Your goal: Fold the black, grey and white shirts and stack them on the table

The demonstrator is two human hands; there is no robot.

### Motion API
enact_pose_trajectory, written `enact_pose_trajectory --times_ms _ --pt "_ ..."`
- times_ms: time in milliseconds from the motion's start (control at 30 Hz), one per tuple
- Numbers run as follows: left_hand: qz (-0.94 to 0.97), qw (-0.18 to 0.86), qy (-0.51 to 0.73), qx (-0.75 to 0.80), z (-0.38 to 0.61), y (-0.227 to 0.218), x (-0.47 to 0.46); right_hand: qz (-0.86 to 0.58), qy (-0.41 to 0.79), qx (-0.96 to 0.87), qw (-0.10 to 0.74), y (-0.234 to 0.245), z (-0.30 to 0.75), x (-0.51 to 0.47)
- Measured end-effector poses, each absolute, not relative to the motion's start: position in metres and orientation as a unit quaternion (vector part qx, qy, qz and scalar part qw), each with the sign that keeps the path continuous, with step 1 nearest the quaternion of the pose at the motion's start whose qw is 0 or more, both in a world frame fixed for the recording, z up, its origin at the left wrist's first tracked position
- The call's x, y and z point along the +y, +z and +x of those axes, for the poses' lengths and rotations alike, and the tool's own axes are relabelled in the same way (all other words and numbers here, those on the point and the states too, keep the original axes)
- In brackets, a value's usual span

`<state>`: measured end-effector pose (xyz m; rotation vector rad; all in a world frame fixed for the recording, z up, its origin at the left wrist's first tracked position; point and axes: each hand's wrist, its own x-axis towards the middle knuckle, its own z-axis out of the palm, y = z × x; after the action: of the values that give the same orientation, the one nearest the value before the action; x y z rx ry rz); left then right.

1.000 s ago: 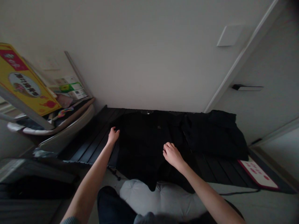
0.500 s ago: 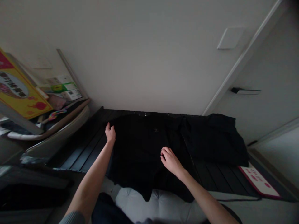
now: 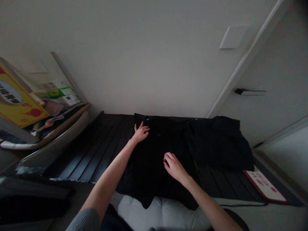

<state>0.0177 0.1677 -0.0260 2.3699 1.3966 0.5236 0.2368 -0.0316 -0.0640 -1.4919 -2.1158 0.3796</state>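
Observation:
A black T-shirt with a small pale chest logo lies spread on a dark slatted surface. My left hand rests on the shirt's upper left part, fingers spread, gripping nothing I can see. Lower and further right, my right hand lies on the shirt's middle with its fingers loosely curled and apart. A second black garment lies bunched to the right, touching the shirt. Neither hand touches it.
A grey tufted cushion sits below the shirt's hem. A red-edged white mat lies at right. A tilted yellow printed board and boxes lean at left beside a pale curved rim. A wall stands behind.
My left hand has moved right and further onto the shirt, and the shirt's left edge now lies further right. My right hand has barely moved. The view has shifted slightly.

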Motion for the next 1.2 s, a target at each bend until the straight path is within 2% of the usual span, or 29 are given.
enact_pose_trajectory --times_ms 67,133,400,600,700,900,1200 --pt "0.854 0.198 0.092 0.473 0.03 -0.034 0.167 -0.548 0.149 -0.781 0.26 -0.062 0.239 -0.032" --pt "0.856 0.223 0.054 0.463 0.034 -0.042 0.166 -0.545 0.155 -0.783 0.258 -0.062 0.241 -0.032" --pt "0.849 0.162 0.135 0.484 0.006 -0.051 0.138 -0.542 0.156 -0.785 0.257 -0.066 0.244 -0.029" --pt "0.745 0.086 0.207 0.629 -0.028 -0.05 0.093 -0.54 0.16 -0.785 0.26 -0.065 0.243 -0.033" --pt "0.715 0.106 0.218 0.655 -0.048 -0.055 0.07 -0.541 0.158 -0.783 0.263 -0.064 0.243 -0.037" --pt "0.691 0.145 0.187 0.683 -0.072 -0.053 0.032 -0.547 0.144 -0.779 0.271 -0.069 0.24 -0.04" --pt "0.68 0.197 0.062 0.703 -0.08 -0.019 -0.043 -0.557 0.125 -0.777 0.265 -0.072 0.239 -0.04"
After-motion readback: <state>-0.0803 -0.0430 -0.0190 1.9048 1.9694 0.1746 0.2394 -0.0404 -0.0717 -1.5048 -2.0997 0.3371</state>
